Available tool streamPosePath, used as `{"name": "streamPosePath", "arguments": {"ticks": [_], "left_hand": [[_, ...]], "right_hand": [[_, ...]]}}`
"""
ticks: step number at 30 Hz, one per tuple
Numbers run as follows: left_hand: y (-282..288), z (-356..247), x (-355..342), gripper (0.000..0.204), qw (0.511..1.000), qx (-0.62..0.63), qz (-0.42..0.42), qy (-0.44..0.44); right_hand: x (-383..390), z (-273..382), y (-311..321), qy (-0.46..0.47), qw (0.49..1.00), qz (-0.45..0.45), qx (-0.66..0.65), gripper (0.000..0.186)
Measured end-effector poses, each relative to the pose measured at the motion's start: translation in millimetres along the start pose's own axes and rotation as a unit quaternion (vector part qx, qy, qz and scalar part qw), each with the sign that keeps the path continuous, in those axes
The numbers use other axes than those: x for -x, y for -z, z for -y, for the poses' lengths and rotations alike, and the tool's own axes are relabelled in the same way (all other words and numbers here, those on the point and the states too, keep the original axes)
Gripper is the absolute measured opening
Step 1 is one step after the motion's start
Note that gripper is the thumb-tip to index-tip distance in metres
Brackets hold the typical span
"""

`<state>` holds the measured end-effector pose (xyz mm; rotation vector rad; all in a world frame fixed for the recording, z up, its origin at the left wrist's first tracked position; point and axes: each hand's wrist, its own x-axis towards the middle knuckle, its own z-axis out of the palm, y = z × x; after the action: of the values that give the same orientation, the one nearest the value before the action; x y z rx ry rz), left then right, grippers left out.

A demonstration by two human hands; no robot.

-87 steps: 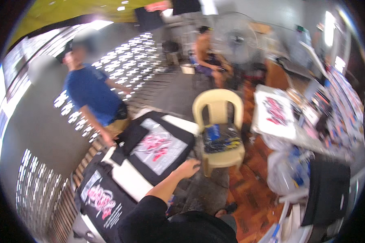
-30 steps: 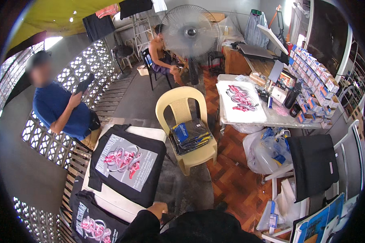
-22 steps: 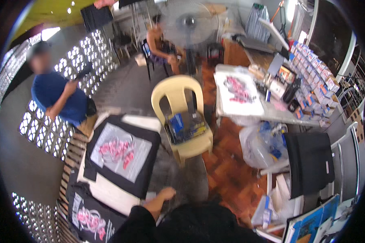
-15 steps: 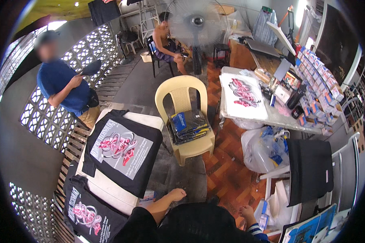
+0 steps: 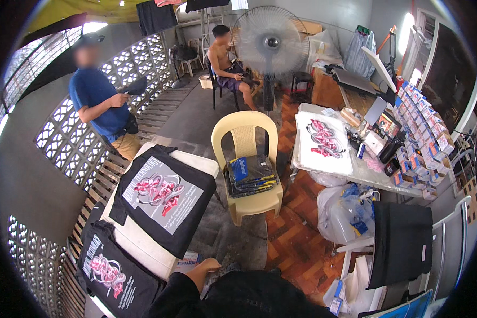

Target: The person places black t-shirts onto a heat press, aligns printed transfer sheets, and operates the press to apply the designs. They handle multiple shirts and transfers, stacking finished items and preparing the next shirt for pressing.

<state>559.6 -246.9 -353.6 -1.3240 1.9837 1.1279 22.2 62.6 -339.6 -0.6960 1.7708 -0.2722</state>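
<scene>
My left hand (image 5: pixel 209 264) hangs low at my front, its fingers loosely curled with nothing seen in them. Nearest to it is the edge of a padded white board (image 5: pixel 151 253), over which a black printed T-shirt (image 5: pixel 152 199) is stretched flat. A second black printed T-shirt (image 5: pixel 116 269) lies on another board at the lower left. Ahead of me a cream plastic chair (image 5: pixel 244 124) carries a stack of dark shirts in clear packaging (image 5: pixel 254 177). My right hand is out of view.
A person in a blue shirt (image 5: pixel 98 87) stands at left; another sits (image 5: pixel 230 66) near a running stand fan (image 5: pixel 271 42). At right a table (image 5: pixel 365 177) bears a printed sheet (image 5: pixel 323 139), tools and small boxes. Below it are plastic bags (image 5: pixel 342 214) and a black platen (image 5: pixel 400 244).
My view has shifted, so the room appears slightly lower and further right. My left hand is drawn in closer to my body. My right hand has left the picture.
</scene>
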Motion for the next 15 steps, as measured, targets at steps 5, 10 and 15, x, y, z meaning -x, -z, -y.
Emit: {"name": "streamPosePath", "arguments": {"ticks": [5, 10, 15], "left_hand": [[42.4, -72.7, 11.8, 0.044, 0.987, 0.063, -0.105, -0.104], [100.1, -140.0, 31.1, 0.046, 0.968, 0.109, -0.167, -0.152], [254.1, -214.0, 158.1, 0.076, 0.838, 0.433, -0.007, -0.333]], "right_hand": [[-19.5, -0.9, 30.7, 0.245, 0.887, 0.015, 0.390, 0.028], [-53.2, 46.5, 37.2, 0.082, 0.985, -0.123, 0.095, 0.030], [-65.1, 79.4, 41.1, 0.092, 0.984, -0.152, 0.031, 0.034]]}}
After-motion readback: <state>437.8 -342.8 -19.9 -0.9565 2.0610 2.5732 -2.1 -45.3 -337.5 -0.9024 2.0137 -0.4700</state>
